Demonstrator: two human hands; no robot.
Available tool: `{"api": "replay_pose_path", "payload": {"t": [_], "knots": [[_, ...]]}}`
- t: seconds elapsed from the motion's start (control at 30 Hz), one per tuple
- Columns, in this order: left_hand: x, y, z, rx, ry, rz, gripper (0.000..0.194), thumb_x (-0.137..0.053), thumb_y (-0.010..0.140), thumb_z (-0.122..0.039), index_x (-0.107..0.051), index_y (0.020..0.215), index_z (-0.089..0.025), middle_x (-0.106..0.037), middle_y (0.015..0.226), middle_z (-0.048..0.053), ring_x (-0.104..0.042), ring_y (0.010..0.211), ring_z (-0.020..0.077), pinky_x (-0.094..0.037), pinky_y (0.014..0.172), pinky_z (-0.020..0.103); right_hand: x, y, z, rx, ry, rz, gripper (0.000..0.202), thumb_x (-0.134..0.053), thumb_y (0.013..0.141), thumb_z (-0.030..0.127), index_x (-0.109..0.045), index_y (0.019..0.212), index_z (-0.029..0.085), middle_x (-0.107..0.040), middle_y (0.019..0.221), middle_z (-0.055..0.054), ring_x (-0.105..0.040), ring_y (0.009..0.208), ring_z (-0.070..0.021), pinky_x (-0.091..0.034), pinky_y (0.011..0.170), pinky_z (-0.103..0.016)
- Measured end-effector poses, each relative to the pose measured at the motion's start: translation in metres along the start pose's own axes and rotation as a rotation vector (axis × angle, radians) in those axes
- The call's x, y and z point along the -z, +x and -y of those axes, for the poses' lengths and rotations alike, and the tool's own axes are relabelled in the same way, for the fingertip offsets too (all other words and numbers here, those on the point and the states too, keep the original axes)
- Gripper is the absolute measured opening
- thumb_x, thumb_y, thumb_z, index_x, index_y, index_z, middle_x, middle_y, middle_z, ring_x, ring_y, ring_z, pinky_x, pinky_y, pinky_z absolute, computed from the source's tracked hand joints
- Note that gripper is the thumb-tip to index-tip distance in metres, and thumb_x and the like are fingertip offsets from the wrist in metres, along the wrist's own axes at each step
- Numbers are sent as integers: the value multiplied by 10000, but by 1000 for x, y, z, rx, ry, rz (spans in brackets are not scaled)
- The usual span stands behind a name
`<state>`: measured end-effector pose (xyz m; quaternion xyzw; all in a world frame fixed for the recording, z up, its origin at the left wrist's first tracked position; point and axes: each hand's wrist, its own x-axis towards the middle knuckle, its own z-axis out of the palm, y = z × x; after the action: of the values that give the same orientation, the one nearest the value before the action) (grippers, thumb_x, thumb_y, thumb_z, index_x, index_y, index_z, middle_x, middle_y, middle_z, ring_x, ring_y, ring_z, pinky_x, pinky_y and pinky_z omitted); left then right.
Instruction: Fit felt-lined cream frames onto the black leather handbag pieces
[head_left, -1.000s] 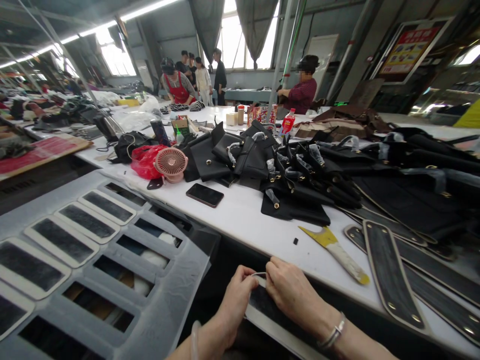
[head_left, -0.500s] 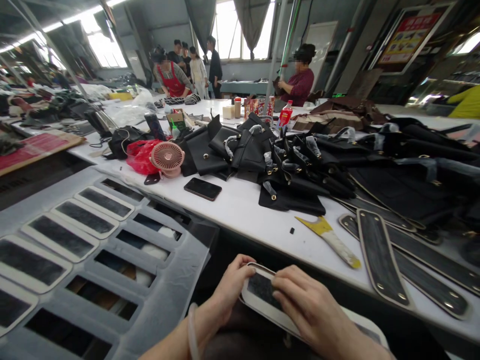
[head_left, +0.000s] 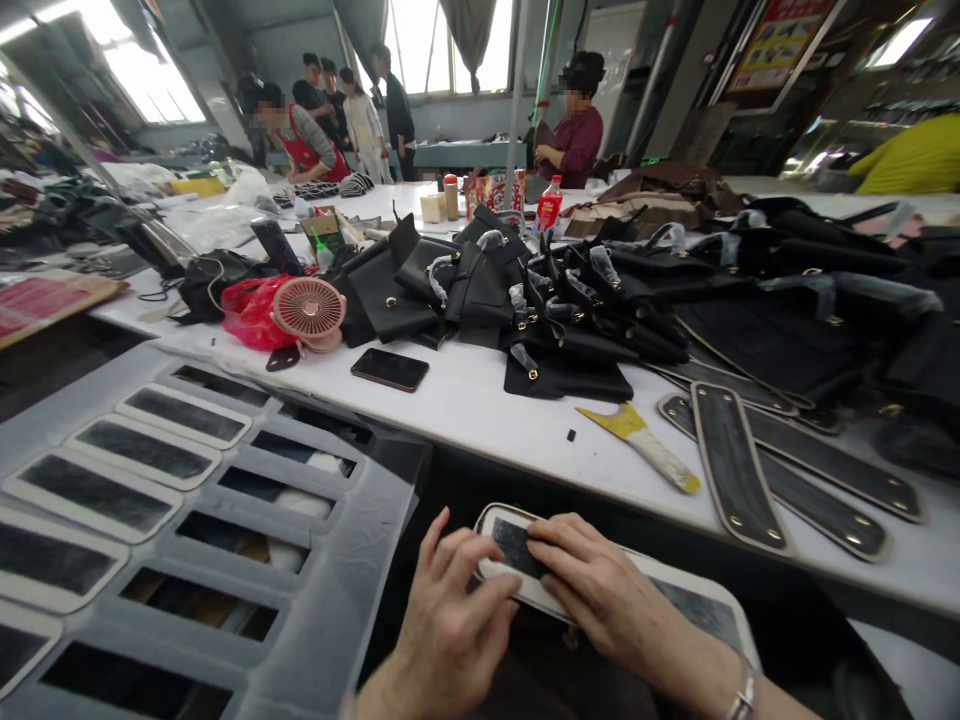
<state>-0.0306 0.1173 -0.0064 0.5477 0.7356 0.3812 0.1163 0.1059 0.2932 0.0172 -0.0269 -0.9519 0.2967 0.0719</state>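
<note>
A rounded leather panel [head_left: 511,545] with a pale border and dark middle lies low in front of me, near the table edge. Over its top stretch the fingers of my right hand [head_left: 600,590], which holds it; the thumb is hidden. My left hand [head_left: 461,610] is at the panel's left end, fingers apart and index finger raised. Its thumb and a fingertip are close to the rim, but I cannot tell whether they touch. To the right, partly under my right forearm, shows another pale-bordered piece [head_left: 697,600].
Similar panels [head_left: 142,450] lie in a row on a grey slotted sheet [head_left: 315,580] at left. On the white table [head_left: 480,430] are a phone [head_left: 390,370], pink fan [head_left: 309,312], yellow scraper-like tool [head_left: 641,445], black bag pieces [head_left: 487,290] and studded straps [head_left: 739,465]. People stand beyond.
My left hand has loosened from the panel's left end, and its fingers have spread. My right hand stays on the panel. The whole view has shifted slightly.
</note>
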Motion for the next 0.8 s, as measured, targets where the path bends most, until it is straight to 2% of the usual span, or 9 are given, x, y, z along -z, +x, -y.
{"api": "replay_pose_path", "payload": {"t": [0.07, 0.1, 0.27, 0.4, 0.57, 0.63, 0.67, 0.73, 0.8], "knots": [[-10, -8, 0, -124, 105, 85, 295, -513, 895, -172, -703, 1061, -326, -691, 1004, 45, -582, 1023, 224, -104, 1163, 417, 0, -1, -1, -6, 24, 11, 302, -462, 914, 85, -632, 1144, 179, -612, 1222, -104, -540, 1099, -233, -508, 956, -403], [-15, -9, 0, -148, 120, 75, 301, -484, 907, -159, -699, 1045, -319, -700, 956, 37, -592, 982, 211, -137, 1147, 399, 0, -2, -2, -5, 27, 15, 303, -466, 915, 92, -633, 1154, 175, -610, 1232, -108, -536, 1113, -234, -505, 966, -404], [-38, -9, 7, -214, 132, -215, 276, -396, 919, -109, -629, 810, -210, -651, 792, 9, -554, 840, 179, -264, 947, 386, -7, -2, -5, -10, 25, 39, 322, -480, 910, 93, -629, 1193, 133, -614, 1264, -121, -513, 1200, -248, -487, 1016, -401], [-39, -6, 4, -251, 145, -193, 249, -389, 916, -90, -596, 807, -174, -632, 799, 18, -530, 815, 171, -255, 864, 384, -16, 4, -7, 43, 51, 92, 294, -480, 911, 80, -678, 1121, 135, -648, 1242, -89, -482, 1277, -251, -426, 1090, -392], [-28, 4, -11, -251, 75, -154, 208, -423, 908, -97, -579, 813, -199, -644, 792, -4, -547, 800, 164, -247, 883, 387, -18, 1, -9, -7, 23, 62, 355, -483, 928, 128, -599, 1263, 114, -607, 1310, -98, -484, 1285, -232, -418, 1097, -378], [-18, 7, -7, -132, 54, -187, 105, -487, 901, -160, -570, 856, -207, -648, 843, 7, -563, 845, 183, -265, 901, 390, -18, -3, -9, -28, 42, 62, 343, -484, 934, 146, -602, 1256, 124, -593, 1328, -89, -474, 1291, -224, -405, 1105, -371], [-12, 8, -2, -15, 41, -222, 37, -533, 892, -219, -568, 886, -207, -643, 871, 19, -564, 869, 199, -287, 894, 390, -18, -4, -8, -42, 56, 66, 337, -498, 927, 148, -606, 1245, 128, -593, 1327, -84, -474, 1288, -222, -404, 1104, -367], [-2, 6, 16, 280, -58, -249, 179, -588, 872, -376, -565, 913, -204, -624, 877, 36, -559, 873, 227, -343, 846, 384, -17, -4, -6, -68, 76, 59, 314, -521, 903, 132, -624, 1199, 133, -602, 1308, -81, -487, 1264, -223, -403, 1096, -373], [-1, 1, 36, 568, -315, -235, 307, -540, 880, -505, -567, 881, -199, -610, 857, 40, -564, 879, 235, -391, 818, 373, -16, 0, -2, -89, 83, 20, 257, -511, 898, 113, -644, 1116, 143, -617, 1269, -80, -520, 1203, -223, -419, 1059, -393]]}}
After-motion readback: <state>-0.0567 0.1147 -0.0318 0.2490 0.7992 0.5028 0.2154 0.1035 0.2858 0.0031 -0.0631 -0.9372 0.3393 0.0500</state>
